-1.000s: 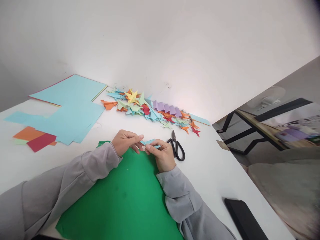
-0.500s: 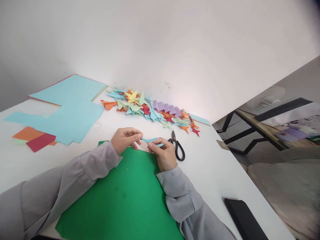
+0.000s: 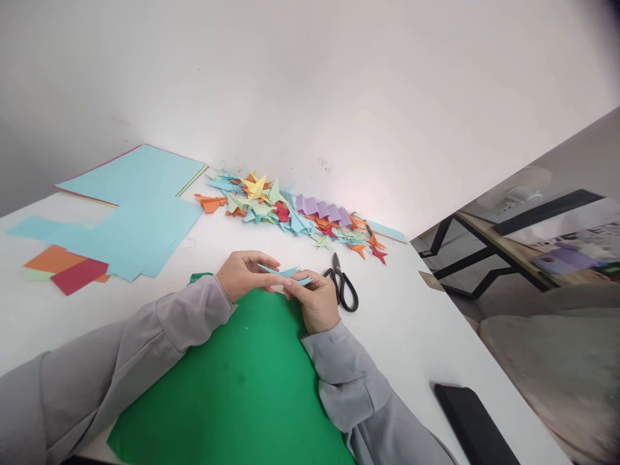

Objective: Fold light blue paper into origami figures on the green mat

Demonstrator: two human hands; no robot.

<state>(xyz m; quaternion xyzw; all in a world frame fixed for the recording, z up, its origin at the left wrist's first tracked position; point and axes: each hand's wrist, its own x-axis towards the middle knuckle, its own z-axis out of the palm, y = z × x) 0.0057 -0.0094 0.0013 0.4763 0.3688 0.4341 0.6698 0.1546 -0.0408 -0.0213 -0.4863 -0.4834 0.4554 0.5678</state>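
Observation:
Between my hands is a small folded piece of light-blue paper with narrow pointed ends. My left hand pinches its left side, the fingers partly covering it. On the other side my right hand grips it between thumb and fingers, and the fingertips of both hands nearly meet. Below them lies a large green sheet, with the forearms over its edges. Black-handled scissors rest just right of my right hand, blades pointing away.
Along the wall runs a heap of colourful folded paper pieces, with a purple pleated strip behind. Blue sheets and orange and red paper squares lie at left. A black phone-like object is near the right table edge.
My left hand has shifted slightly right, its fingers now laid along the blue paper instead of pinching its tip. The right hand stays nearly in place.

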